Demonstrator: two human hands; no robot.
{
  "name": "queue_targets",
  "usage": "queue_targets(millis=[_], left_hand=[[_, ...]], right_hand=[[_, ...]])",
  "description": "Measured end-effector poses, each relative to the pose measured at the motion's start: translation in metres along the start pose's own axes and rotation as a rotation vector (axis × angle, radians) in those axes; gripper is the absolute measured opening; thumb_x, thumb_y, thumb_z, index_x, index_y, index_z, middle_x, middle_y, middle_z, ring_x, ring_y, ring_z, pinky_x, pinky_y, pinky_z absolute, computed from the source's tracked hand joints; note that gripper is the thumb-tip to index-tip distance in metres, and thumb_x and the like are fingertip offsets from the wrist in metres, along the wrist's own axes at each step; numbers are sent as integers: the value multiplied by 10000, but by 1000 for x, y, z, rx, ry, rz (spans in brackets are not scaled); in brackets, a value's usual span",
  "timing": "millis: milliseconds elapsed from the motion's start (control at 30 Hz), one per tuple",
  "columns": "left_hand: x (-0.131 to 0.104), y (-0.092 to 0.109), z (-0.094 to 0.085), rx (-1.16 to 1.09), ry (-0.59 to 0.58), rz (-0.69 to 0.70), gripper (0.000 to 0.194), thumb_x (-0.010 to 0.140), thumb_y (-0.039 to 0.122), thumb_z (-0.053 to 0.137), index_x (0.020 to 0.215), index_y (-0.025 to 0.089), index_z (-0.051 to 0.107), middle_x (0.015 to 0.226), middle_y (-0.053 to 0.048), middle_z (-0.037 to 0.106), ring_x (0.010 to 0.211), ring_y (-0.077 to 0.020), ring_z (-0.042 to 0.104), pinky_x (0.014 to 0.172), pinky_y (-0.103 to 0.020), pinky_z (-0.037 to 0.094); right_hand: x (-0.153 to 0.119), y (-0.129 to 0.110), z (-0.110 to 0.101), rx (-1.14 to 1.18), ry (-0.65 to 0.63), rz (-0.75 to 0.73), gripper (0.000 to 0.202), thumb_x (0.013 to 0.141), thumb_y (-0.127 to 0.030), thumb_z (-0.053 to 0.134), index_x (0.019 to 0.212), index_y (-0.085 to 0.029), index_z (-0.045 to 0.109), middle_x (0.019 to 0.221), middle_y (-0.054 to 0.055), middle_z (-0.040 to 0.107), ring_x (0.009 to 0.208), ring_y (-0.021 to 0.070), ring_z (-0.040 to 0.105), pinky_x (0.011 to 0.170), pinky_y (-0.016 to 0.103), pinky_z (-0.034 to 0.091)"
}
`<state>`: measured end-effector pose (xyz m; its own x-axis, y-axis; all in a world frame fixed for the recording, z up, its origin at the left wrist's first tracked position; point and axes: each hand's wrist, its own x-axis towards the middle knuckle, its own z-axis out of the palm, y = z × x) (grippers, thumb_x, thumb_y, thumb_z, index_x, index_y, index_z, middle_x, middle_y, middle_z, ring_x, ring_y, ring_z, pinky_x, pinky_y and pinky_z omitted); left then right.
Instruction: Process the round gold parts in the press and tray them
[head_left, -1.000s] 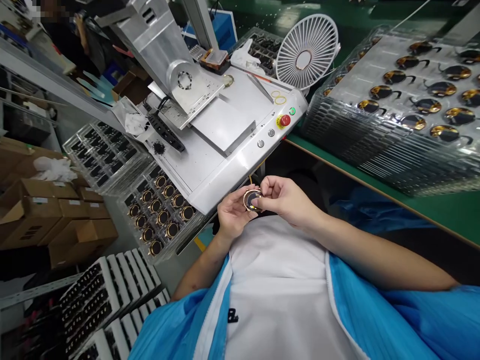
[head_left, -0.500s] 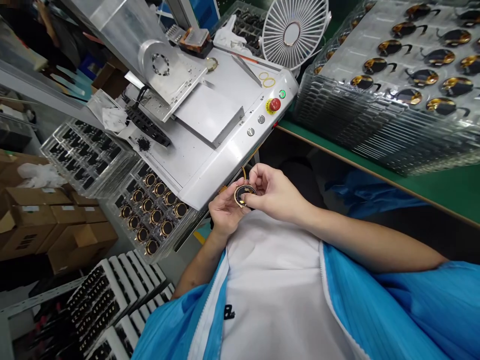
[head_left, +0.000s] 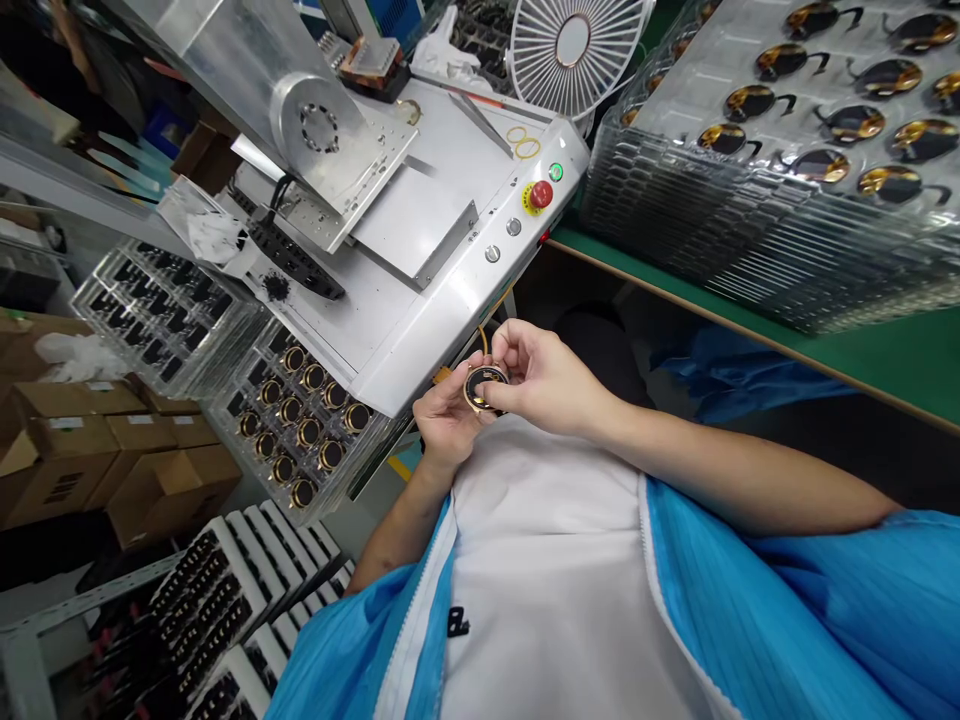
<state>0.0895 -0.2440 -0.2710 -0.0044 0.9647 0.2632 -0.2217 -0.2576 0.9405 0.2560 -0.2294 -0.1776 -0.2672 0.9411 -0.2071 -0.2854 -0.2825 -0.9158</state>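
Close in front of my body, a round watch case [head_left: 475,379] with a gold rim and dark inside lies between my two hands. My left hand [head_left: 448,415] is closed around its left and lower side. My right hand [head_left: 544,380] is closed at the other side, its thumb pressed onto the dark inner face and its fingers curled behind the rim. The fingers partly hide the case. Left of my hands, a clear tray [head_left: 247,490] holds several similar gold-rimmed cases.
Ahead stands a white machine [head_left: 405,350] with a red emergency button [head_left: 540,194] and a metal press head. At right, stacked clear trays [head_left: 712,240] of round dark parts stand on a green bench [head_left: 885,360]. A white fan [head_left: 574,50] is behind. Cardboard boxes [head_left: 165,495] sit at left.
The view has shifted slightly. Both hands keep the watch case in much the same place, and the right thumb still presses on its inner face.
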Motion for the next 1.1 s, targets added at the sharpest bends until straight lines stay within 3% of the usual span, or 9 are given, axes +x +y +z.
queue_targets(millis=[167, 267, 400, 533, 733, 833, 933, 1000, 1100], left_hand=[[0, 0, 1, -10, 12, 28, 589, 630, 468, 986, 1179, 374, 793, 1206, -30, 811, 1030, -247, 805, 960, -402, 662], [-1, -2, 2, 4, 47, 2, 585, 597, 495, 993, 1136, 363, 809, 1180, -34, 818, 1021, -257, 807, 949, -412, 667], [-1, -2, 2, -13, 58, -29, 585, 572, 492, 1002, 1107, 344, 819, 1170, -47, 820, 1036, -279, 804, 960, -436, 663], [4, 2, 5, -6, 67, -20, 555, 587, 422, 1010, 1099, 322, 824, 1132, -54, 828, 1010, -278, 809, 941, -430, 668], [14, 13, 14, -94, 214, -29, 490, 714, 390, 955, 1165, 281, 798, 1175, -67, 816, 1126, -272, 774, 1049, -423, 609], [12, 21, 14, -183, 158, -150, 448, 788, 405, 903, 1198, 281, 772, 1247, -84, 783, 1144, -299, 768, 1039, -459, 611], [7, 25, 9, -210, 70, -227, 412, 824, 378, 875, 1213, 308, 760, 1280, -79, 761, 1056, -294, 797, 855, -395, 674], [4, 26, 6, -181, 53, -206, 441, 802, 327, 895, 1222, 323, 763, 1251, -70, 774, 976, -248, 811, 751, -305, 668], [5, 24, 1, -110, 57, -130, 537, 729, 259, 945, 1234, 310, 767, 1205, -74, 800, 917, -190, 806, 787, -279, 661]], right_hand=[[4, 1, -7, 20, -20, 126, 451, 595, -243, 890, 797, -204, 489, 592, -62, 611, 519, 100, 584, 454, 177, 441], [4, 4, -13, -29, -57, 217, 479, 576, -360, 966, 755, -177, 561, 585, -6, 653, 503, 115, 599, 403, 176, 450], [7, 13, -14, 94, -93, 258, 574, 525, -494, 1002, 630, -171, 540, 532, 19, 645, 448, 105, 577, 385, 186, 480], [12, 15, -10, 122, -102, 283, 620, 470, -501, 1027, 625, -170, 526, 517, 7, 638, 426, 104, 573, 380, 194, 506], [57, -6, -20, -162, -188, 237, 580, 524, -489, 1027, 725, -144, 605, 583, 46, 691, 483, 141, 644, 365, 185, 509], [99, -28, -33, -217, 30, 152, 471, 725, -438, 956, 783, -165, 577, 561, 30, 673, 420, 120, 594, 332, 173, 460], [135, -49, -42, -164, 273, 87, 360, 944, -337, 781, 770, -193, 501, 500, -5, 613, 347, 96, 509, 319, 174, 423], [150, -58, -45, -165, 319, 87, 316, 1002, -237, 686, 755, -192, 495, 489, -4, 597, 342, 99, 496, 324, 183, 426], [160, -64, -45, -193, 323, 78, 297, 990, -140, 653, 728, -177, 517, 470, -12, 568, 339, 91, 464, 330, 181, 420]])
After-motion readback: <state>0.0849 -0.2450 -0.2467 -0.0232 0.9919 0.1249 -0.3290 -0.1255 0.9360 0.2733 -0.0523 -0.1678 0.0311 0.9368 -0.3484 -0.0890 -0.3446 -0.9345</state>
